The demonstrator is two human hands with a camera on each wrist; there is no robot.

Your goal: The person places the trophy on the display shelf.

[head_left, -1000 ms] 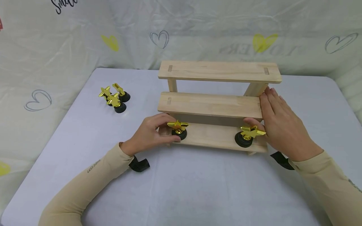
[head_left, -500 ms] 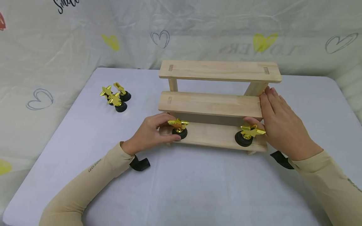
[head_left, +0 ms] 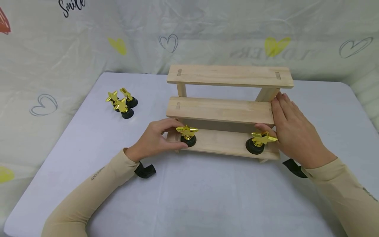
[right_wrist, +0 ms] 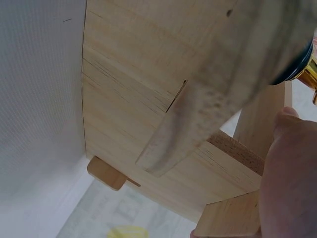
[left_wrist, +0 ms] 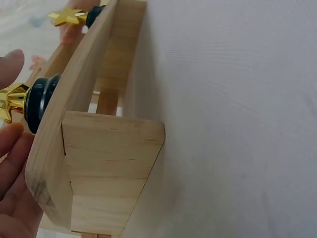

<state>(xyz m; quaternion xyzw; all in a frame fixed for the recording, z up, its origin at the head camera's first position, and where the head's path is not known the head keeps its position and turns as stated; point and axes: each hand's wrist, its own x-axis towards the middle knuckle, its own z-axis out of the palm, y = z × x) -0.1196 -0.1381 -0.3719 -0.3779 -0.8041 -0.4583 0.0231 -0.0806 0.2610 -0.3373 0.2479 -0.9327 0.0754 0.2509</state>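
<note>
A three-tier wooden display shelf (head_left: 220, 110) stands on the table. On its lowest step, at the left end, a small gold star trophy (head_left: 188, 141) with a black round base stands upright. My left hand (head_left: 155, 140) holds this trophy, thumb at the front of the base and fingers behind; the left wrist view shows fingers (left_wrist: 12, 141) beside it. A second star trophy (head_left: 255, 146) stands near the right end of the same step. My right hand (head_left: 297, 135) rests with extended fingers along the shelf's right side, its thumb near the second trophy.
Three more gold star trophies (head_left: 127, 113) stand close together at the table's back left. A white sheet with printed hearts (head_left: 168, 43) hangs behind the table (head_left: 207, 197). Dark straps (head_left: 145, 170) hang at both wrists.
Both hands, the shelf and the trophies keep their places. Only the head view shifts slightly.
</note>
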